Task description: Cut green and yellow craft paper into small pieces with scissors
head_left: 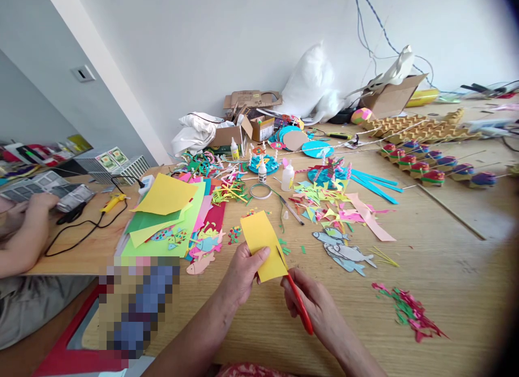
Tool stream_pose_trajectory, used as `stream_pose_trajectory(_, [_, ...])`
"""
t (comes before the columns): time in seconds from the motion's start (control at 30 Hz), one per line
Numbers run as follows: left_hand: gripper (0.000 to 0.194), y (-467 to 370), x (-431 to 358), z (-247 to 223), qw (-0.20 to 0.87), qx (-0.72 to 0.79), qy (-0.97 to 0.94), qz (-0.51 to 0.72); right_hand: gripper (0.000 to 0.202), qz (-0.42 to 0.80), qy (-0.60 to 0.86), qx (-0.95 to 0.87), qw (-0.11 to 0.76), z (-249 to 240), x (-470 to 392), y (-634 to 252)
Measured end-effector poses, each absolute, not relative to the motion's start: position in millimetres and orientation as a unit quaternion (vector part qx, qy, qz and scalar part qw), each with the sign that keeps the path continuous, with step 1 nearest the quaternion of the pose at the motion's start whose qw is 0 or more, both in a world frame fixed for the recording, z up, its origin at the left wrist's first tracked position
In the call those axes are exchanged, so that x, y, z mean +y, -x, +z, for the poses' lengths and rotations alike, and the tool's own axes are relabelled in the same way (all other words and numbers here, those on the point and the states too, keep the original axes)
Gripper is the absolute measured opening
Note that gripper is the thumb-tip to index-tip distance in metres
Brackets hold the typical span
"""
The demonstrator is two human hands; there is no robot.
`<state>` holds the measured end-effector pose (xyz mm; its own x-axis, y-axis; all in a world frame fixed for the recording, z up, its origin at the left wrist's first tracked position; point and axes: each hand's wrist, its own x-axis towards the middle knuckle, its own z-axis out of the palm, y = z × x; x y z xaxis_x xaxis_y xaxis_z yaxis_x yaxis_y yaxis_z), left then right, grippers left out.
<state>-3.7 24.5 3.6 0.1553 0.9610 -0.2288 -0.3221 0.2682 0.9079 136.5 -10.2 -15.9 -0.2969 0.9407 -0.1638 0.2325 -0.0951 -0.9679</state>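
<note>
A rectangular piece of yellow paper (259, 239) is pinched between the thumb and fingers of my left hand (245, 270), above the wooden table. My right hand (310, 300) is closed around red-handled scissors (300, 306). Their blades meet the paper's right edge, near its lower corner. Behind the paper lie tiny colored dots (234, 235) and small green scraps. Grey and blue paper fish (344, 253) lie to the right of the paper, and pink and yellow paper fish (203, 258) lie to its left.
Colored sheets (133, 228) are stacked at left, near a co-worker's arm (30, 231) and a glue gun (111, 203). Glue bottles (287, 177), paper scraps and a tape roll sit mid-table. Red and green shreds (409, 312) lie at right. Egg trays (413, 129) and boxes stand behind.
</note>
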Motion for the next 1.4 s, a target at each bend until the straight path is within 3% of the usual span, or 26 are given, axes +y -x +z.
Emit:
stream_pose_trajectory(0.53, [0.021, 6, 21, 0, 0.681, 0.433, -0.348, 0.477, 0.035, 0.503, 0.527, -0.607, 0.318, -26, -15, -136])
stream_pose_trajectory(1.4, [0.026, 0, 18, -6, 0.714, 0.422, -0.304, 0.468, 0.027, 0.515, 0.510, -0.601, 0.338, -34, -14, -138])
